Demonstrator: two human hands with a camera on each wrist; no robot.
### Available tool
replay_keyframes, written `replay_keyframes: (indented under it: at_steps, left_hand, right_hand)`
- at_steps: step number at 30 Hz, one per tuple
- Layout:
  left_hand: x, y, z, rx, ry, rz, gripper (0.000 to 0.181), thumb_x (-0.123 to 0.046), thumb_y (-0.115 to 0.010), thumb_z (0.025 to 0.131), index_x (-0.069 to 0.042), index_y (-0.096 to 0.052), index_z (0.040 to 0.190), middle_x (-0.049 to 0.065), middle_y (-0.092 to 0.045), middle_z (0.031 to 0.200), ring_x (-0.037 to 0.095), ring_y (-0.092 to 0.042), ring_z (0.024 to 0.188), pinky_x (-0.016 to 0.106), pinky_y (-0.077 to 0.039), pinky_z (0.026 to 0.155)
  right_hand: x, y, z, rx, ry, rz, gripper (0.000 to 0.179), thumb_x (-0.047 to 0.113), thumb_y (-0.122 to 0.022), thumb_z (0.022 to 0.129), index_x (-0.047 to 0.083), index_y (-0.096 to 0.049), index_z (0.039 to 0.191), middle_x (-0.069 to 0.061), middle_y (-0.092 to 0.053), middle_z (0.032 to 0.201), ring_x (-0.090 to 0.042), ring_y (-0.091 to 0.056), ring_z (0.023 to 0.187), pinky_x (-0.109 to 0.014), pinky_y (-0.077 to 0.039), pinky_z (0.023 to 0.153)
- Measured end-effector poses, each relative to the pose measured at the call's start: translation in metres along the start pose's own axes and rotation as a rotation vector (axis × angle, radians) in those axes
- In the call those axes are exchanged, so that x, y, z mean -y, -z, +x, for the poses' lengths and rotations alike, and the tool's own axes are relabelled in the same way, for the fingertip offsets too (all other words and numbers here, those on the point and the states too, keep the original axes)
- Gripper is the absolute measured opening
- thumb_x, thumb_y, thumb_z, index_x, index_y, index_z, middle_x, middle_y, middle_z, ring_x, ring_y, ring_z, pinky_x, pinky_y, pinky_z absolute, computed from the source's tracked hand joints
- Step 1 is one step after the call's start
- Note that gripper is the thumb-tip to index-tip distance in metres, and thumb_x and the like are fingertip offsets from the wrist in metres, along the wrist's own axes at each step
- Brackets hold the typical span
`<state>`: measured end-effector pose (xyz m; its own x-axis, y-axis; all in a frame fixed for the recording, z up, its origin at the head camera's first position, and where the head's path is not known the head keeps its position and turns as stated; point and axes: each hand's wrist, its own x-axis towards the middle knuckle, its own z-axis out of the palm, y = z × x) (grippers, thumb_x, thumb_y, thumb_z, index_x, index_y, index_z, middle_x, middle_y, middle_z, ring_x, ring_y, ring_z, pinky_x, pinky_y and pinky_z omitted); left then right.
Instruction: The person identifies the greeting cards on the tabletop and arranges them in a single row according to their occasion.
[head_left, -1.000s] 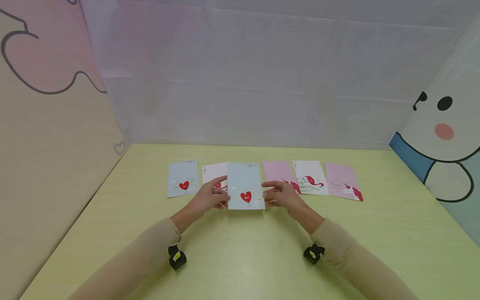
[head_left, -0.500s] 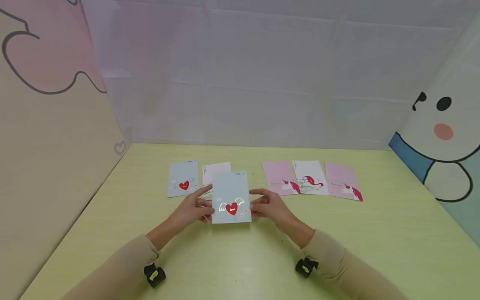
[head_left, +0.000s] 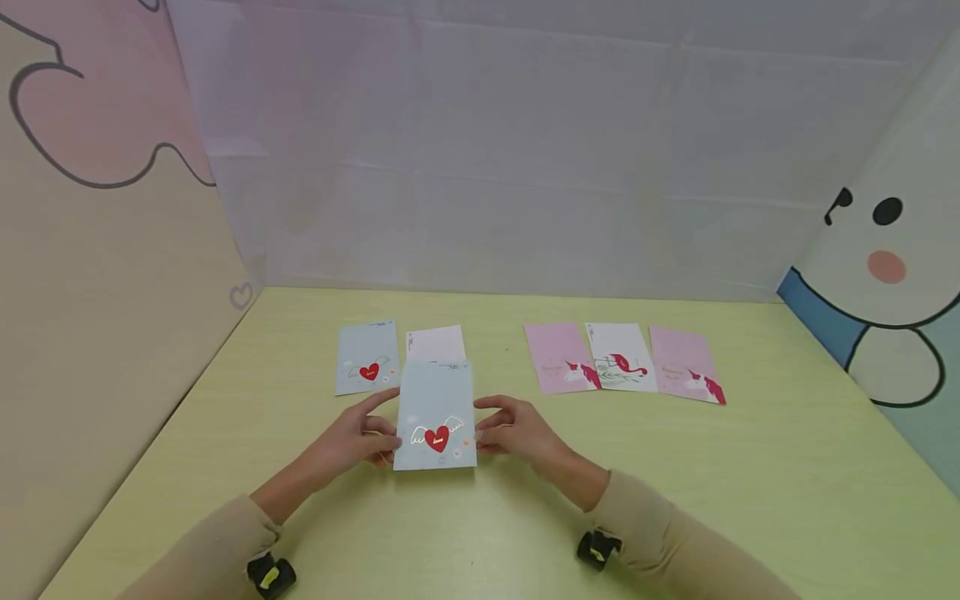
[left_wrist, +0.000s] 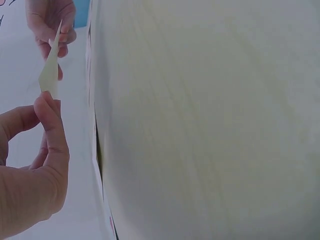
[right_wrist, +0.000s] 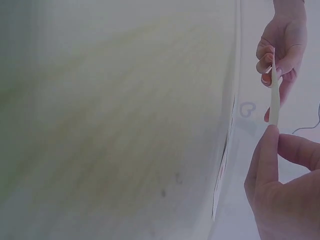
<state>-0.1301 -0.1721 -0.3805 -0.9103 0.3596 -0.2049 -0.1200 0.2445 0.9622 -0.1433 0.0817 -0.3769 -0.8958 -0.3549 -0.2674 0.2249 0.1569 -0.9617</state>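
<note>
The blue card (head_left: 435,404) is up in the air over the desk (head_left: 750,500), left of centre, its printed face toward the head camera: a red heart with wings, lettering on the heart, small dots below. It leans with its top edge away from the person. The left hand (head_left: 351,437) pinches its left edge between thumb and fingers, and the right hand (head_left: 521,433) pinches the right edge the same way; each thumb and its fingers are closed down to the card's thickness. Both wrist views show the card edge-on between the two hands.

Behind it, partly hidden, lies the white card (head_left: 435,343), only its upper part in sight. Just left of that lies the heart card (head_left: 369,350), of the same design. To the right, past a gap, three cards lie in a row: the inner unicorn card (head_left: 555,346), the flamingo card (head_left: 621,346) and the outer unicorn card (head_left: 678,354), their lower corners seeming to meet.

A black device (head_left: 272,575) sits at the left sleeve (head_left: 202,550), another at the right sleeve (head_left: 675,533). A creased pale sheet (head_left: 480,167) stands behind the desk.
</note>
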Motion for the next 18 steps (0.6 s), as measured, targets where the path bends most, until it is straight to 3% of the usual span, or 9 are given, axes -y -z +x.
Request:
replay_keyframes:
  at_steps: [18]
  left_hand:
    - [0.009,0.036,-0.024,0.045,0.039,0.058,0.067,-0.009,-0.062,0.082,0.002,-0.023,0.136,0.015,-0.057,0.085,0.029,-0.058,0.064,0.038,-0.051,0.060]
  right_hand:
    - [0.008,-0.032,0.003,0.111,-0.029,-0.019,0.037,-0.006,-0.059,0.079,-0.006,-0.049,0.115,-0.011,-0.058,0.083,-0.019,-0.060,0.067,-0.033,-0.052,0.065]
